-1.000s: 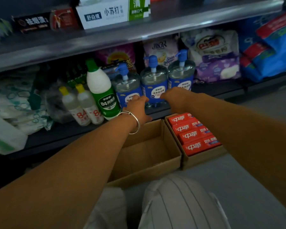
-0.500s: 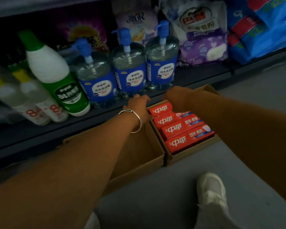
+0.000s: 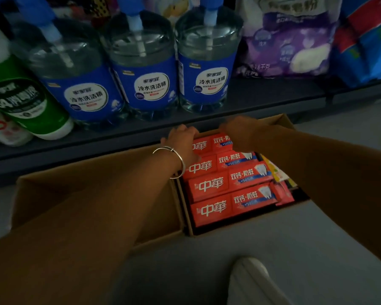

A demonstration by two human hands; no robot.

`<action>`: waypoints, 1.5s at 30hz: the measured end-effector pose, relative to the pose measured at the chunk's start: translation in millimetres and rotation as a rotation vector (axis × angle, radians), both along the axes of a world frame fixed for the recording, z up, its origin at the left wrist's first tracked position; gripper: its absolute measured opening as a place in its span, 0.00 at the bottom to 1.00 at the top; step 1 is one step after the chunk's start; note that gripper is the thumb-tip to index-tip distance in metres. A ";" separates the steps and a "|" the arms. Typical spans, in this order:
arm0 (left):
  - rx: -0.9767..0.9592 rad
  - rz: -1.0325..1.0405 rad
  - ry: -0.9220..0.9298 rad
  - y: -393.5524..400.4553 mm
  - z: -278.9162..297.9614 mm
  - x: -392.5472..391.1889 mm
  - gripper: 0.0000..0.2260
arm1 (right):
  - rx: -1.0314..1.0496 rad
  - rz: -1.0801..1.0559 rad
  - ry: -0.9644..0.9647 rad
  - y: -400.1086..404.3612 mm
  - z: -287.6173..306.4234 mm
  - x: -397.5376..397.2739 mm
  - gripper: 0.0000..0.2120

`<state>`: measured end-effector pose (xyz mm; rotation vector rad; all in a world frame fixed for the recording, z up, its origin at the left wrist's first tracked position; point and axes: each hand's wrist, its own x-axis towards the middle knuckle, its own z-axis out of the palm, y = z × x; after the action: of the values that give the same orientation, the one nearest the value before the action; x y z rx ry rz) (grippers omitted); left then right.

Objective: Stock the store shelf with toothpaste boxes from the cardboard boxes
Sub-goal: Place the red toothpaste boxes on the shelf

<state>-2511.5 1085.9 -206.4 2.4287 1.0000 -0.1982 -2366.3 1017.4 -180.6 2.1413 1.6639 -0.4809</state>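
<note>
Floor (image 3: 317,238) (grey), apparently under cartons (image 3: 97,194)

toothpaste boxes (image 3: 209,186) red, white lettering | bottles (image 3: 143,84) blue labels | cardboard box (image 3: 97,179) brown

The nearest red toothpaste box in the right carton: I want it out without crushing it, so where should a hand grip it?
Probably from above, pinching the nearest toothpaste box across its long edges. It lies flat, label up; the near edge faces the carton wall, the far edge touches the next box.

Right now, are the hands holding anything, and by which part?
Both hands are on the rearmost toothpaste box in the right cardboard box: left hand at its left end, right hand at its right. It isn't lifted yet.
</note>
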 end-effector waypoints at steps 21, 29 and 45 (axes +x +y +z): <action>0.145 -0.061 0.061 -4.2 -9.7 17.6 0.27 | 0.090 0.051 -0.085 -5.6 -21.3 12.3 0.28; 0.142 -0.096 0.017 -9.2 -5.0 19.8 0.20 | 0.025 0.020 -0.052 -16.0 -5.7 19.1 0.28; 0.292 -0.103 0.119 -35.2 -7.5 21.3 0.20 | -0.015 -0.104 -0.103 -46.6 28.4 46.0 0.26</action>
<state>-2490.2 1050.7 -213.8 2.7650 1.0151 -0.2501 -2320.4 970.8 -152.2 2.2105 1.4953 -0.4048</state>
